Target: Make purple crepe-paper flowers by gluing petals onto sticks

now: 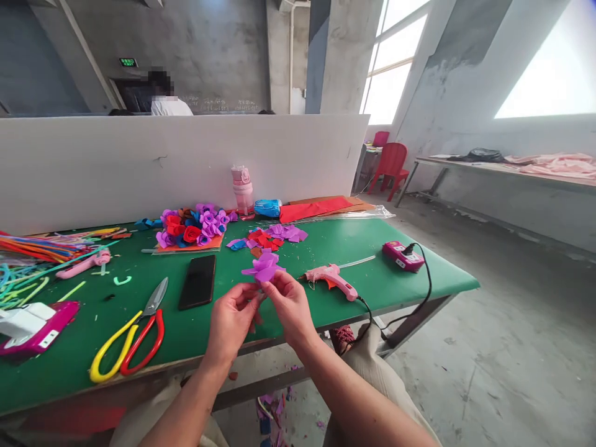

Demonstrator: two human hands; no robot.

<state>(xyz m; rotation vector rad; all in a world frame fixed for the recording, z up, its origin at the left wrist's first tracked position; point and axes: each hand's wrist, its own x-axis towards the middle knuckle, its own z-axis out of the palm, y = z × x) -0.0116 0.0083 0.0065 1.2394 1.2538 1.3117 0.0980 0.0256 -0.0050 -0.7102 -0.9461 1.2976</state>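
Note:
A purple paper flower (263, 266) is held up in front of me over the table's near edge. My left hand (234, 315) pinches it from below, at its base. With thumb and fingers, my right hand (289, 303) grips the lower petals on the other side. The fingers hide the flower's underside. Just right of my hands lies a pink hot glue gun (331, 277) with a clear glue stick in its back. Behind the flower, loose purple, red and blue paper petals (274, 237) are scattered. A heap of finished paper flowers (198, 226) rests farther back.
Scissors (144, 332) and a black phone (198, 282) lie left on the green table (279, 316). Two power strips (403, 256) sit at either side, one with a cord. A pink bottle (243, 191) stands by the white partition (186, 161). A person (171, 105) is behind it.

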